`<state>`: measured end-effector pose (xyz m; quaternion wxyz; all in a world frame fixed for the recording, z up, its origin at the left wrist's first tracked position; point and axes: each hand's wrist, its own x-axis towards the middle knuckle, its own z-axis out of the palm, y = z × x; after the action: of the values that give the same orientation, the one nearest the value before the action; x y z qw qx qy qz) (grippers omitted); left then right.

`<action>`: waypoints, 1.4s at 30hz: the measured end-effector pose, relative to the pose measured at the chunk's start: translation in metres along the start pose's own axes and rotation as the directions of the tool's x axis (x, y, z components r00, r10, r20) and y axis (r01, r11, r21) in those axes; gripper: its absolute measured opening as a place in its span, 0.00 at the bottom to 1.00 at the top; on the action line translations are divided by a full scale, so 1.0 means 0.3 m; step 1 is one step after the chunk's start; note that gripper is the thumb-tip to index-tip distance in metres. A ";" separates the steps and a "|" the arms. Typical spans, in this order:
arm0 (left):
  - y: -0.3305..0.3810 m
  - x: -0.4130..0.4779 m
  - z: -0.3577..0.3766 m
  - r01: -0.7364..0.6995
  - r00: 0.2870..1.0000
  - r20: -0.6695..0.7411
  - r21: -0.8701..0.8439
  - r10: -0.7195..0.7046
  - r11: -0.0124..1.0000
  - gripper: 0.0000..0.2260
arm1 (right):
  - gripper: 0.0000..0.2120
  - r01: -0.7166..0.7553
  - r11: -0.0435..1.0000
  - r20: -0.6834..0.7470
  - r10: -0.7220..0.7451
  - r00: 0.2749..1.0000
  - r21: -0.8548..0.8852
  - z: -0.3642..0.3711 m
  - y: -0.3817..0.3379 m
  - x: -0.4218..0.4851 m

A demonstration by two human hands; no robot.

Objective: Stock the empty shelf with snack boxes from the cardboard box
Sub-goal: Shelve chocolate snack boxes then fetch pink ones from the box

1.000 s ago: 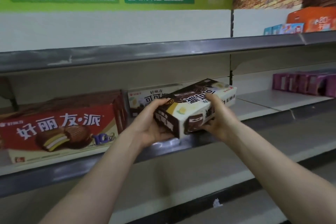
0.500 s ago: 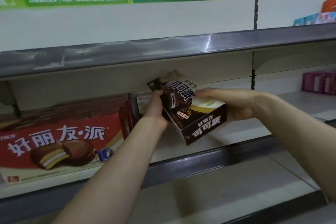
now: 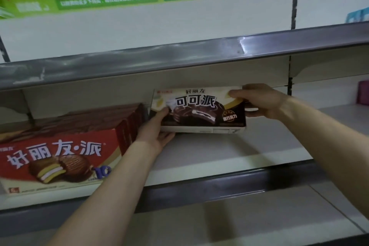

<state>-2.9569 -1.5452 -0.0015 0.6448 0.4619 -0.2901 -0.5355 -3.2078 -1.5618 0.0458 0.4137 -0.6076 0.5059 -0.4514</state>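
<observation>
Fingers of left hand (image 3: 157,134) and right hand (image 3: 257,102) grip opposite ends of the brown snack box (image 3: 199,108) between them, label outward, apparently for display on the shelf (image 3: 229,152).

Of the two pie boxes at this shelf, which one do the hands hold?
The dark brown box, right of the red box: the left hand grips its lower left corner, the right hand its upper right end.
</observation>
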 end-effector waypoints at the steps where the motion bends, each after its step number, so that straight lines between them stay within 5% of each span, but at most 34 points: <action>1: -0.004 0.000 -0.007 -0.006 1.000 -0.008 0.048 0.006 0.999 0.05 | 0.13 0.022 1.000 0.007 -0.021 1.000 -0.010 -0.002 0.005 0.011; 6: -0.020 -0.012 -0.033 -0.059 0.995 -0.054 0.307 0.080 0.950 0.07 | 0.20 0.137 0.990 -0.002 -0.137 0.991 -0.038 0.047 0.049 0.055; 11: -0.041 0.028 -0.092 -0.123 0.977 -0.065 0.600 0.201 0.791 0.23 | 0.34 0.036 0.991 0.207 -0.008 0.978 -0.132 0.039 0.093 0.044; 14: -0.051 0.034 -0.088 -0.168 0.960 -0.029 0.737 0.278 0.655 0.36 | 0.25 -0.033 0.954 0.266 0.116 0.957 -0.299 0.054 0.119 0.040; 21: -0.069 0.107 -0.085 -0.289 0.894 0.049 0.824 0.446 0.488 0.54 | 0.18 -0.013 0.964 0.086 0.038 0.996 -0.266 0.140 0.156 0.123; 29: -0.076 0.105 -0.063 -0.276 0.833 0.146 0.946 0.534 0.172 0.43 | 0.18 0.083 0.841 -0.111 -0.167 0.980 -0.535 0.194 0.199 0.183; 33: -0.059 0.109 -0.050 -0.234 0.834 0.186 0.972 0.519 0.028 0.36 | 0.34 0.078 0.757 -0.122 -0.205 0.971 -0.649 0.210 0.189 0.169; 35: -0.063 0.101 -0.037 -0.159 0.803 0.217 0.976 0.555 -0.151 0.36 | 0.39 0.138 0.611 -0.114 -0.356 0.928 -0.779 0.227 0.168 0.134; 38: -0.080 0.091 -0.008 -0.053 0.723 0.333 0.900 0.605 -0.433 0.35 | 0.33 0.306 0.353 0.051 -0.579 0.814 -0.884 0.287 0.132 0.087; 42: -0.072 0.103 0.006 -0.103 0.704 0.344 0.915 0.621 -0.390 0.28 | 0.23 0.384 0.260 0.195 -0.543 0.817 -0.886 0.351 0.126 0.073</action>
<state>-2.9597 -1.5752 -0.0242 0.2221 0.7233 -0.6081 0.2400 -3.1133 -1.5841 -0.0139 -0.1671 -0.8153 0.4929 -0.2538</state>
